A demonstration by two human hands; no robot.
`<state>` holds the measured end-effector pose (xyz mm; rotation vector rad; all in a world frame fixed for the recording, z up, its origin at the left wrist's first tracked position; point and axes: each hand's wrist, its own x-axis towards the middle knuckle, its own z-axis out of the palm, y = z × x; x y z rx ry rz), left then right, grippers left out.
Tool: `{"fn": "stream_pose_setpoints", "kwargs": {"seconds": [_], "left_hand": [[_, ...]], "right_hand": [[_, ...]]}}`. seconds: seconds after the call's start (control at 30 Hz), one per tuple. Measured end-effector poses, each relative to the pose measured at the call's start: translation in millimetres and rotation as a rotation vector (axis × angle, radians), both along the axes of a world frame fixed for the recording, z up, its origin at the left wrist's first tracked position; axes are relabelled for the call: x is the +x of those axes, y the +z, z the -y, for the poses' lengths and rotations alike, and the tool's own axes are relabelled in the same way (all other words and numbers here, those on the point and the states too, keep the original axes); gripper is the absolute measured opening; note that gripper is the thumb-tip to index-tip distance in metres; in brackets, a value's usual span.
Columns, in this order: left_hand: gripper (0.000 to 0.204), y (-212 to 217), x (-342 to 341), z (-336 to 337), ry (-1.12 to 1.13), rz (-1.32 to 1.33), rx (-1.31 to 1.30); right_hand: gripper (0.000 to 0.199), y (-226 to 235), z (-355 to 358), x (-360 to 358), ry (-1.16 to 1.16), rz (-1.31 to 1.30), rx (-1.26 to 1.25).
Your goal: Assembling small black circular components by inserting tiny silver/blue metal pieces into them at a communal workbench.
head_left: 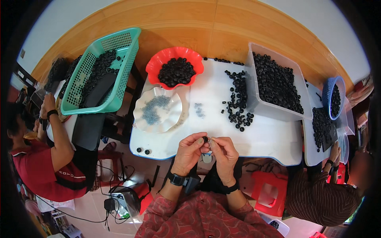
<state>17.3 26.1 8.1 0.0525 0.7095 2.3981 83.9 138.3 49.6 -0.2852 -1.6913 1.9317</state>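
Close together over the table's near edge, both my hands meet at fingertip height. My left hand (188, 154) is closed in a pinch on a small black round part (205, 139). The fingers of my right hand (224, 158) are pressed together right beside that part; whatever they hold is too small to make out. Beyond my hands, a little heap of thin metal pins (199, 110) lies on the white table (190, 137). More such pins sit in a white wavy-rimmed plate (174, 107) to the left. Two black parts (143, 151) rest at the near left corner.
A red bowl (152, 67) of black parts stands behind the plate. At right are loose black parts (238, 93) and a translucent bin (274, 109) full of them. A green basket (85, 109) is far left. People sit at work on both sides, near a blue basket (328, 93) at right.
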Motion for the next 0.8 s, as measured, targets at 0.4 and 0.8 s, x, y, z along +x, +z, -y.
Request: {"fn": "stream_pose_setpoints", "kwargs": {"seconds": [0.4,0.8], "left_hand": [[0.022,3,5,11,0.002,-0.083,-0.058],[0.022,-4,6,31,-0.151,-0.243,-0.123]], "right_hand": [[0.013,-3,11,4,0.006,0.027,0.073],[0.013,1,-9,16,0.243,0.305,0.022]]}}
